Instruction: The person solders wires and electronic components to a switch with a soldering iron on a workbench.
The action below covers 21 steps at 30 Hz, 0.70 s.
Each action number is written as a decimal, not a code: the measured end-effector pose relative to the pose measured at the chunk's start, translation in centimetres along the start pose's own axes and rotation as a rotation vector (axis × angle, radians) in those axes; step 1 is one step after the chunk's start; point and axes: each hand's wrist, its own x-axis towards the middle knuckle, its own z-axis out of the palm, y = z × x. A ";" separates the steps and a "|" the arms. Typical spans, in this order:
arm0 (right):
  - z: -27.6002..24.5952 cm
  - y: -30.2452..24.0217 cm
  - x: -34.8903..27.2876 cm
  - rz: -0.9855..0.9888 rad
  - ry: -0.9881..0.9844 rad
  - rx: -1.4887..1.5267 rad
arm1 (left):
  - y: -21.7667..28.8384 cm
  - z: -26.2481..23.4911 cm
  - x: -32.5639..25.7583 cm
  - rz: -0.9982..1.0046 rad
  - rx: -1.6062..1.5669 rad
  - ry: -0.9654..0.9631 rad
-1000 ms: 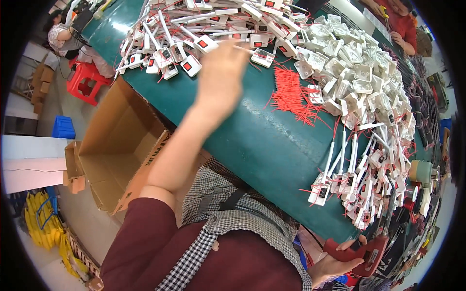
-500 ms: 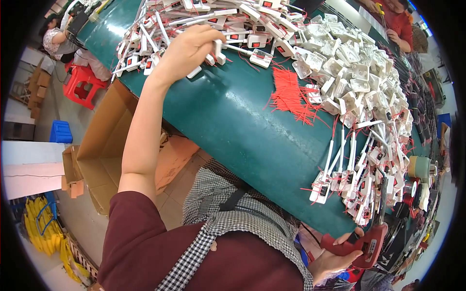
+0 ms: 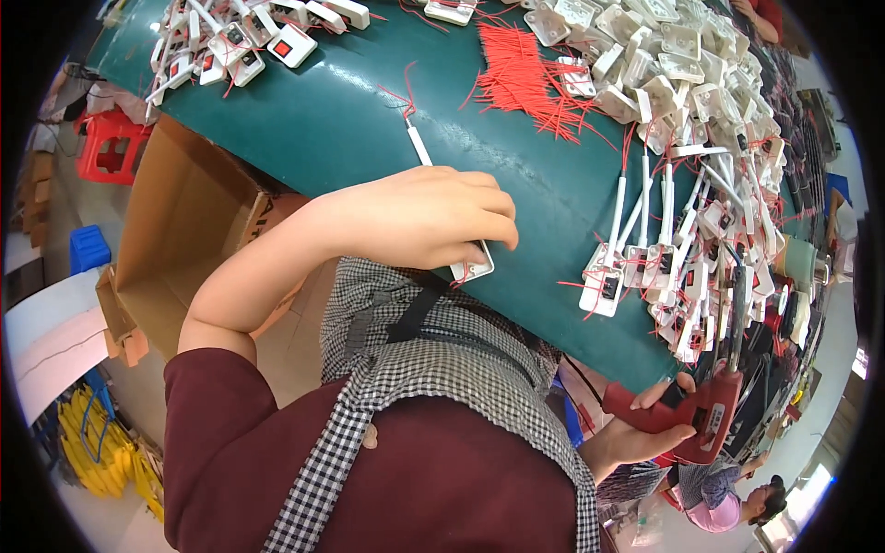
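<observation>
Above the green tabletop, my left hand point(image 3: 429, 217) is closed, fingers curled over a white switch housing point(image 3: 475, 269). The hand hides most of this piece; one end shows below the fingers. Its white tube point(image 3: 419, 146) points away from me, with thin red wires at the tip. At the lower right, my right hand point(image 3: 641, 441) grips a red pistol-shaped soldering gun point(image 3: 712, 415) by the handle. The tool's metal shaft points away, beside a pile of white switch housings point(image 3: 659, 267) with tubes and red wires.
Cut red wires point(image 3: 525, 83) lie in a bundle beyond my left hand. A heap of empty white casings point(image 3: 678, 69) covers the far right. More switch housings point(image 3: 244, 46) sit far left. An open cardboard box point(image 3: 175, 221) stands beside the table's left edge.
My left hand has come back from the far pile toward me and to the right, bringing a switch housing. My right hand still grips the soldering gun. The view has shifted.
</observation>
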 end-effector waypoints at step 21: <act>0.6 -0.3 -0.4 -0.035 -0.021 0.002 | 2.0 2.2 -2.8 0.088 0.317 0.160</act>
